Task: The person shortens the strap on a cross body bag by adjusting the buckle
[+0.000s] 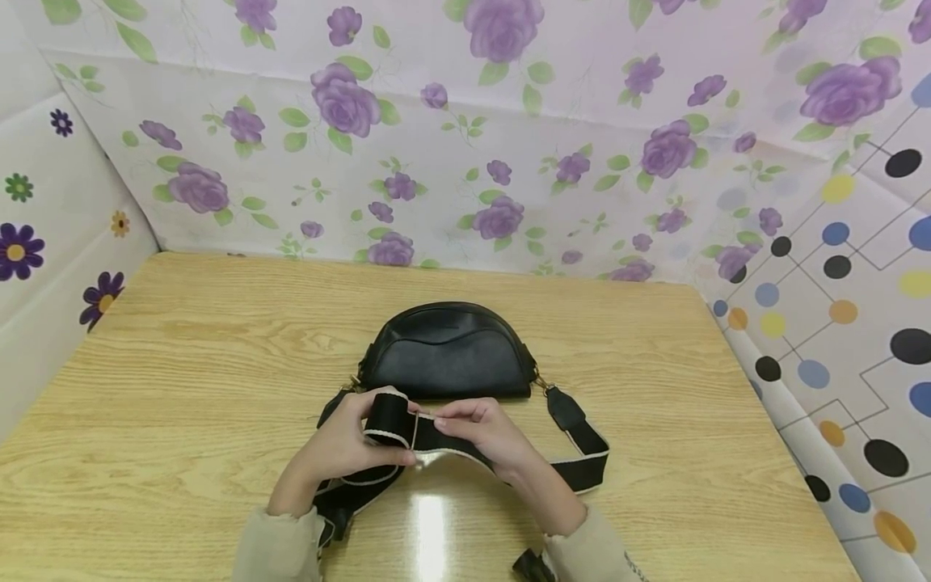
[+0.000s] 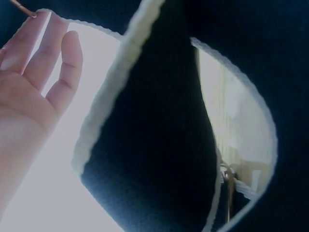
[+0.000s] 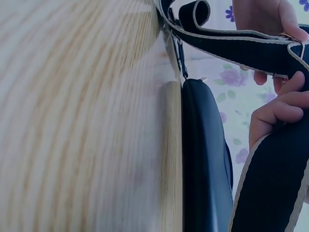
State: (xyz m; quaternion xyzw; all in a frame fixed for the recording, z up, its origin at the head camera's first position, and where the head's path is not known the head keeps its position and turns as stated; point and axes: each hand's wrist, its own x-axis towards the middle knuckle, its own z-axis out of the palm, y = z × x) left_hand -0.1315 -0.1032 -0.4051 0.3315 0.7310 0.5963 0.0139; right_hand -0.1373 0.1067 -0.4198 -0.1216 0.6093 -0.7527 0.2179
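A black half-moon bag (image 1: 451,364) lies on the table with its wide black strap (image 1: 582,475), edged in white, clipped at both ends. Over the tabletop in front of the bag, my left hand (image 1: 338,440) holds the strap at a thin metal slide buckle (image 1: 415,432), where the webbing makes a loop (image 1: 387,419). Just right of the buckle, my right hand (image 1: 490,436) pinches the strap between thumb and fingers. In the right wrist view, the right fingers (image 3: 277,113) curl round the webbing. Strap close to the camera fills much of the left wrist view.
The wood-grain table (image 1: 218,339) meets a flowered sheet (image 1: 436,162) at the back and a dotted sheet (image 1: 836,347) on the right. More strap lies bunched by the left sleeve (image 1: 280,546). A dark item (image 1: 533,566) shows beside the right sleeve.
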